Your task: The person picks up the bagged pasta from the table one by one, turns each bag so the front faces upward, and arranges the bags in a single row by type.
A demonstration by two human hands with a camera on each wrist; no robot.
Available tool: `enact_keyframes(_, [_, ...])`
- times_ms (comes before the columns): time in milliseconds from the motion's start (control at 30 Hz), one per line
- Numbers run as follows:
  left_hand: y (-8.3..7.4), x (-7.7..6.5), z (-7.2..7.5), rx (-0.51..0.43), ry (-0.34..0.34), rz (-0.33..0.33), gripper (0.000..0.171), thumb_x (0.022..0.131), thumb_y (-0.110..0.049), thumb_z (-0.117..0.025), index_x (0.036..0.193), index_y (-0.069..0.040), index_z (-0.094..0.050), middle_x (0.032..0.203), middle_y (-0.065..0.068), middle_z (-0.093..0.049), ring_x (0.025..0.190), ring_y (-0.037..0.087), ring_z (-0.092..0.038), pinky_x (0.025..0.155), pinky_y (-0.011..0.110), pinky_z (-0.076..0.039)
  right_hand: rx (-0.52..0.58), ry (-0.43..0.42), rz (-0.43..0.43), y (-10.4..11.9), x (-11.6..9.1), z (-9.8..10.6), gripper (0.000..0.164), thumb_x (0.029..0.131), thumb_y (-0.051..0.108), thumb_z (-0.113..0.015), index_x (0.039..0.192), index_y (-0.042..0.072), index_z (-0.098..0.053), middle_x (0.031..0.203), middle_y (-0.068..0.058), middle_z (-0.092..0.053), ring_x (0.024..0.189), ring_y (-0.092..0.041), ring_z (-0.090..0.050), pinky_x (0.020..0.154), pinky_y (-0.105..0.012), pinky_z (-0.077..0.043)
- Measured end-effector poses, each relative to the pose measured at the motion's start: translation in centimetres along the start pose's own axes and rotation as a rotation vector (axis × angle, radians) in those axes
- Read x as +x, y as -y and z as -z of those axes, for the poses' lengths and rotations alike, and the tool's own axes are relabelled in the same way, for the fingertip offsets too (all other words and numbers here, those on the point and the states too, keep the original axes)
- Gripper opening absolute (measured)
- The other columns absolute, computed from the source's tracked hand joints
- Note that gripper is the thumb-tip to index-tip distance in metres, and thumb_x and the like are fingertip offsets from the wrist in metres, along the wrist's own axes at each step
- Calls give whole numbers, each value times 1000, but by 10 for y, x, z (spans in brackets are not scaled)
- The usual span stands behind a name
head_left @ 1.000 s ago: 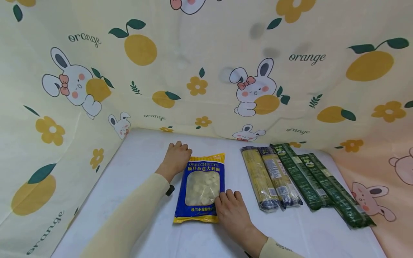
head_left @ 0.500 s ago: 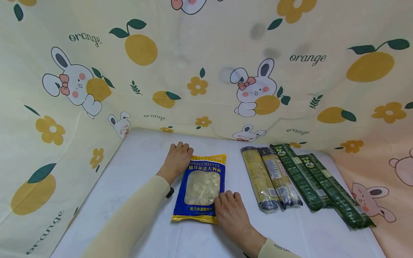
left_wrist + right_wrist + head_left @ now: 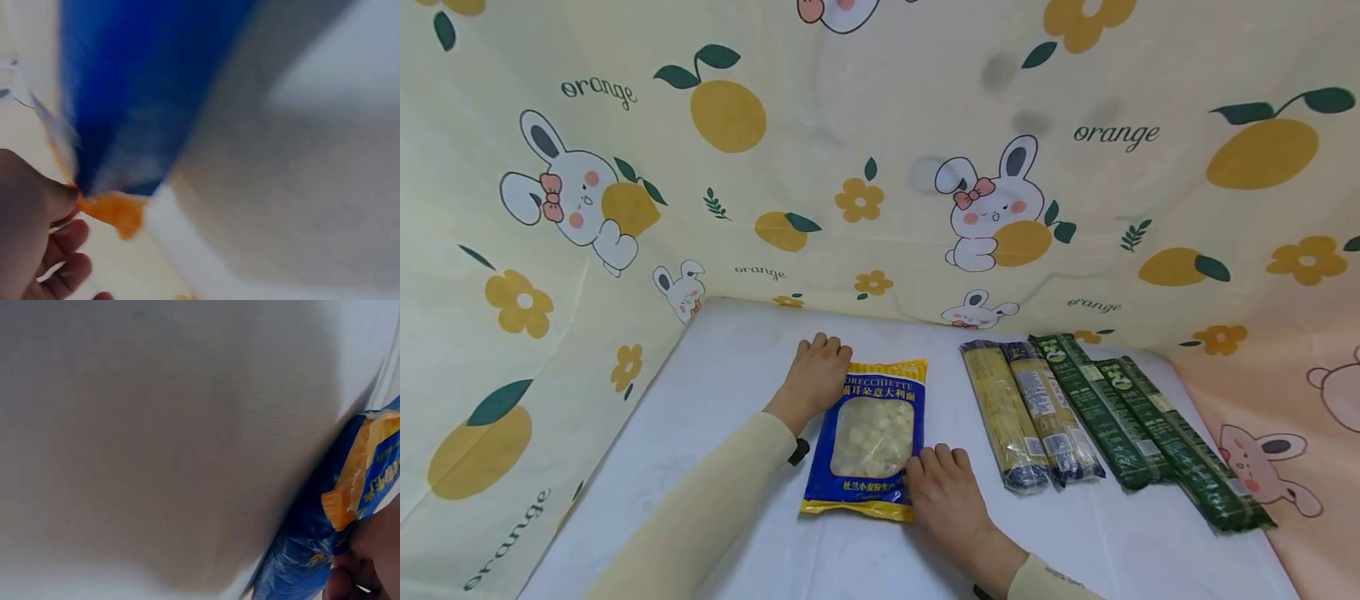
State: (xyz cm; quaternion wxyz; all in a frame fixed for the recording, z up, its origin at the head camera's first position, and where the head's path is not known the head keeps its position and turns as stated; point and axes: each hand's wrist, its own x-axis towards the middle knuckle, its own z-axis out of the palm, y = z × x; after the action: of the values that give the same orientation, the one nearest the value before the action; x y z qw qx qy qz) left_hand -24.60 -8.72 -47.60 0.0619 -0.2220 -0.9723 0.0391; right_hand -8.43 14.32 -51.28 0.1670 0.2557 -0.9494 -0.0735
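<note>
A blue and yellow bag of orecchiette pasta point(image 3: 874, 437) lies face up on the white table, its pale contents showing through a clear window. At the bag's upper left corner, my left hand point(image 3: 814, 379) pinches the yellow edge; the left wrist view shows thumb and fingers point(image 3: 69, 240) on that corner. My right hand point(image 3: 951, 500) grips the bag's lower right edge. In the right wrist view the thumb and curled fingers point(image 3: 340, 584) hold the blue film beside the yellow end strip. The bag's underside is hidden in the head view.
To the right lie two clear packs of long yellow pasta point(image 3: 1003, 417) point(image 3: 1051, 412) and two dark green packs point(image 3: 1101, 412) point(image 3: 1180, 442), side by side and slanted. A patterned cloth point(image 3: 880, 167) rises behind and at both sides of the white table point(image 3: 715, 350).
The bag has shifted very slightly, its lower edge a touch to the left and its top to the right. Both hands keep hold of it and have barely moved.
</note>
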Motion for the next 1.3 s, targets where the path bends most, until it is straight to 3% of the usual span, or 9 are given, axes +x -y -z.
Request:
enact_keyframes(167, [-18,-12,9,-22,8,-33,27,107,-24,-59,128,-9,-67,120,11,-65,113,31,-55,94,52,-50,40,-39,2,-2,0,-1,33,101,27,-70,78,12,-50,74,-2,-44,74,-23,-44,73,-41,-38])
enact_keyframes(333, [-47,-31,18,-72,-14,-90,37,109,-32,-57,135,-8,-66,133,13,-66,126,34,-58,101,53,-52,67,-41,16,-9,-4,1,32,99,35,-74,84,11,-58,76,-1,-50,78,-23,-48,75,-41,-41])
enact_keyframes(567, [-88,-54,24,-134,122,-119,58,111,-43,-50,156,-6,-49,160,15,-50,151,35,-43,119,57,-39,172,-163,31,-29,-15,-1,31,97,32,-74,79,15,-55,74,2,-46,75,-20,-45,73,-40,-38])
enact_keyframes(733, [-109,-64,18,-144,194,-110,68,112,-50,-44,165,-8,-34,172,14,-30,161,36,-24,125,61,-27,171,-183,-42,-54,-22,-6,23,94,27,-76,86,12,-61,81,-2,-55,80,-26,-51,75,-45,-41])
enact_keyframes(967, [-115,-70,3,-214,204,-109,73,113,-55,-33,169,-10,-19,177,11,-11,165,33,-4,128,65,-10,122,-113,-172,-92,-30,-9,31,90,28,-85,89,7,-61,86,-9,-56,80,-30,-50,73,-49,-42])
enact_keyframes(1133, [-113,-70,-4,-177,192,-129,75,113,-56,-29,170,-11,-14,178,11,-6,165,31,-1,128,64,-7,109,-82,-241,-113,-36,-14,34,90,27,-85,90,5,-60,90,-15,-60,82,-37,-54,70,-52,-41])
enact_keyframes(1300, [-105,-72,-13,-116,178,-141,74,113,-56,-26,170,-11,-10,178,10,-5,165,29,0,129,62,-5,116,-12,-303,-123,-40,-18,37,91,29,-84,99,2,-60,105,-21,-63,99,-44,-59,77,-58,-46])
